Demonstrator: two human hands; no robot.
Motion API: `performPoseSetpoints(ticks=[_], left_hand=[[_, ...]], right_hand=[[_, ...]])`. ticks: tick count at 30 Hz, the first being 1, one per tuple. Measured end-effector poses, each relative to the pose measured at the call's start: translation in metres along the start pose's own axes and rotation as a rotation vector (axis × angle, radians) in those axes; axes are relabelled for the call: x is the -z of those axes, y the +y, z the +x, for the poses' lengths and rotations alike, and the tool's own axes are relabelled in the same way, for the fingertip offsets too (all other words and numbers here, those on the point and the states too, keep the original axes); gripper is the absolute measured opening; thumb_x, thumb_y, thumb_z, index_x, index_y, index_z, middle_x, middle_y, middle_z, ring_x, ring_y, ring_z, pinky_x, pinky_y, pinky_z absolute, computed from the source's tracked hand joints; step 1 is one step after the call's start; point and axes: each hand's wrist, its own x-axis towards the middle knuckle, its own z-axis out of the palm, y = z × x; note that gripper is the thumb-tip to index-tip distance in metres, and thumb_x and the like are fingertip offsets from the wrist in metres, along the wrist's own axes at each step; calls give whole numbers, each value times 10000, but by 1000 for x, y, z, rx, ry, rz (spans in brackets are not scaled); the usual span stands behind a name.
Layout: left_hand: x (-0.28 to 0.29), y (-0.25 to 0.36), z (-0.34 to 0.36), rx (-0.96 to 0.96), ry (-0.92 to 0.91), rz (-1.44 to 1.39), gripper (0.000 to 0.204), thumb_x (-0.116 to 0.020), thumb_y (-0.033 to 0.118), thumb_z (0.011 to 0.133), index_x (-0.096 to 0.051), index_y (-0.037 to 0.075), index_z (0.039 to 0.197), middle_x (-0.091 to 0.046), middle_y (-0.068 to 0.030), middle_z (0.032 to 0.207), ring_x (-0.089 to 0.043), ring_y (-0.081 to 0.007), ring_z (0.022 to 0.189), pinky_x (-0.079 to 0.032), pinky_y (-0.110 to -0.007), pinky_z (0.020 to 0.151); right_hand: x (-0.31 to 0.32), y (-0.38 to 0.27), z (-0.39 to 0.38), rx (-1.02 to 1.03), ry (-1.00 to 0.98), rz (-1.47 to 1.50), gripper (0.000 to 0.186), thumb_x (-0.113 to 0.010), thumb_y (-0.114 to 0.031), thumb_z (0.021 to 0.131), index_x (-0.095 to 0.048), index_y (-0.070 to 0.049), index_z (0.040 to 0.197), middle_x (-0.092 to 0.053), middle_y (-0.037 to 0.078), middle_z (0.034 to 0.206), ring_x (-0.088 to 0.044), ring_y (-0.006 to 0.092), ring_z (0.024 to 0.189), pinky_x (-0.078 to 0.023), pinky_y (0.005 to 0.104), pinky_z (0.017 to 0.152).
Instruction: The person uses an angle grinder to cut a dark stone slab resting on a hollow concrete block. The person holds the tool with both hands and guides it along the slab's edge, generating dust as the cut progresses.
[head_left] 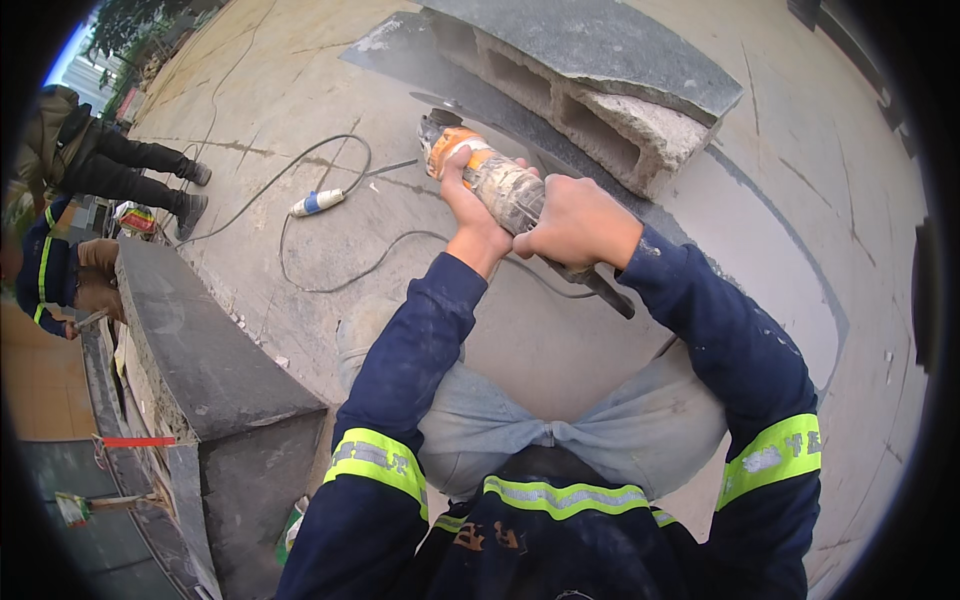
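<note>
A worn orange and grey angle grinder (505,190), caked with dust, lies across both my hands in front of me. My left hand (474,212) is wrapped round its front part, near the orange gear head. My right hand (585,218) grips the rear of the body, just behind the left. The thin disc (437,101) is beside a dark grey stone slab (395,55), with haze near it; whether they touch I cannot tell. On that slab rests a pale hollow concrete block (600,125), and another dark slab (610,45) lies over the block.
A black cord (345,275) loops over the concrete floor near a white and blue plug connector (318,203). To the left stands a large dark stone slab (215,340). Beyond it are a bending co-worker (60,270) and a standing person's legs (140,165).
</note>
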Motion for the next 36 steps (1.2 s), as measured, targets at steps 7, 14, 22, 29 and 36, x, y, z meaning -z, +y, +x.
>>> performPoseSetpoints(ticks=[7,14,22,29,36], left_hand=[[2,6,10,-13,9,26,573,-588,497,734,-434,39,1042,-542,-148,901,-577,-314,812,-528,-435,729],[2,4,7,22,-9,-10,561,-592,500,736,-443,48,1034,-550,-141,869,-581,-308,801,-531,-431,723],[-7,-5,-12,72,-34,-47,555,-597,507,726,-456,39,990,-548,-126,862,-574,-296,797,-526,-419,709],[-15,-17,-26,72,22,-47,578,-566,550,724,-486,20,942,-554,-122,836,-582,-296,774,-510,-414,700],[-19,-28,-37,105,1,-51,582,-562,557,724,-495,17,930,-557,-122,841,-582,-291,787,-506,-422,712]], right_hand=[[0,-2,12,17,-2,13,571,-720,-400,585,-636,106,834,-651,245,796,-667,327,762,-525,347,708],[4,-4,4,14,-18,30,586,-727,-397,580,-628,104,868,-652,246,808,-667,328,772,-522,352,720],[4,0,-16,8,22,-4,610,-717,-413,576,-641,94,905,-661,229,802,-671,334,786,-534,340,735],[6,3,-33,-7,16,20,577,-716,-387,585,-636,100,885,-660,237,791,-671,342,770,-538,346,723],[4,9,-48,-20,53,9,568,-720,-368,581,-630,104,883,-657,244,789,-669,347,767,-538,348,718]])
